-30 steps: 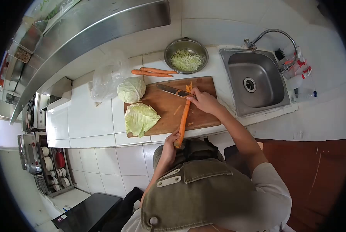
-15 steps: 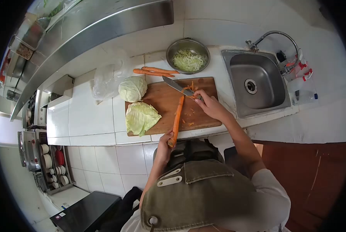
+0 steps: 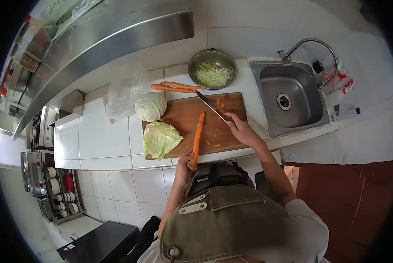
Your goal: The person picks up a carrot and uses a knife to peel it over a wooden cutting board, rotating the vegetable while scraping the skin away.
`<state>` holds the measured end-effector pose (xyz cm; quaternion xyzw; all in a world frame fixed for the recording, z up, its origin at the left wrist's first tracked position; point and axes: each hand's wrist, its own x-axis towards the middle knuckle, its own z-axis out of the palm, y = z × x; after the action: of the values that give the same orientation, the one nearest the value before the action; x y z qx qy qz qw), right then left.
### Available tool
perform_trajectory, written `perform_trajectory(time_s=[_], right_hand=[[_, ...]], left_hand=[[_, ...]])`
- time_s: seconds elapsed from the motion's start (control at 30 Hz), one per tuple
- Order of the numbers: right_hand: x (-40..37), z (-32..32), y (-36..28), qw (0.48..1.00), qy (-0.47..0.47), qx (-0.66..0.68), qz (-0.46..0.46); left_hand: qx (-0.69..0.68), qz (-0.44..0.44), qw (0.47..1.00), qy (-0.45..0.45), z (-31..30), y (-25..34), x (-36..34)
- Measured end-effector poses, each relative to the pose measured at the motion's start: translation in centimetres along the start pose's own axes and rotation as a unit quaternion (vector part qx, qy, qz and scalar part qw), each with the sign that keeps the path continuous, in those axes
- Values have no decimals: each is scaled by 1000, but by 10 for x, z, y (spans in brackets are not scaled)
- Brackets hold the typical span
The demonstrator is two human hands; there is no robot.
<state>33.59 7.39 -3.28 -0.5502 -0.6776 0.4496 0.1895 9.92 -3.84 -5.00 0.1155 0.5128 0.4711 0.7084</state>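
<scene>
My left hand is closed round the thick end of a carrot, whose thin tip points away over the wooden cutting board. In my right hand is the handle of a kitchen knife, its blade angled up and left above the board, apart from the carrot. Orange carrot peelings lie by the blade, with small scraps nearer the board's front edge. A cut piece of cabbage rests on the board's left side, and a rounder cabbage sits at its back left corner.
Behind the board lie carrots and a metal bowl of shredded pale green vegetable. A clear plastic bag is at the left. The sink with its faucet is at the right, bottles beside it. A steel shelf overhangs the counter.
The knife has moved away from the carrot's tip, and its blade has turned steeper. My left hand and the carrot have shifted slightly left and toward me.
</scene>
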Motion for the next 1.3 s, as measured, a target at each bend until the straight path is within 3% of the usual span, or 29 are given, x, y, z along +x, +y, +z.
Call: perform_trajectory(time_s=[0.13,0.2,0.47,0.57,0.63,0.77,0.83,0.9,0.93,1.07,1.13,1.17,1.23,1.3], right_hand=[[8,16,30,996,51,43,-53],[1,13,20,993,48,99,44],[-2,11,8,998,32,44,-28],[3,13,17,998,32,48,37],[1,15,17,992,91,82,-7],[-11,9,-3,992,70,109,13],[-15,14,-6,989,50,131,-54],[-21,21,-14,985,42,140,-91],[-22,24,-19,981,34,147,-125],[-40,23,-46,986,-68,129,-84],[-43,29,-51,979,-58,149,-123],[-44,29,-51,978,-75,157,-114],[-45,29,-52,977,-93,164,-104],[-45,28,-55,977,-59,109,-175]], left_hand=[[-3,8,1000,15,-5,-1,4],[-17,3,1000,6,-6,1,3],[-13,12,1000,5,-7,2,7],[-18,13,1000,9,-6,2,7],[-21,16,1000,8,-4,2,7],[7,8,999,37,0,0,13],[-2,-5,999,36,-3,-5,19],[-53,16,994,-91,-1,-2,22],[-54,23,994,-88,5,2,22],[-161,-22,982,-101,20,9,30],[-244,-43,940,-235,30,16,33],[-240,-63,957,-147,42,22,25],[-243,-58,951,-179,41,15,32],[-245,-56,945,-212,47,15,30]])
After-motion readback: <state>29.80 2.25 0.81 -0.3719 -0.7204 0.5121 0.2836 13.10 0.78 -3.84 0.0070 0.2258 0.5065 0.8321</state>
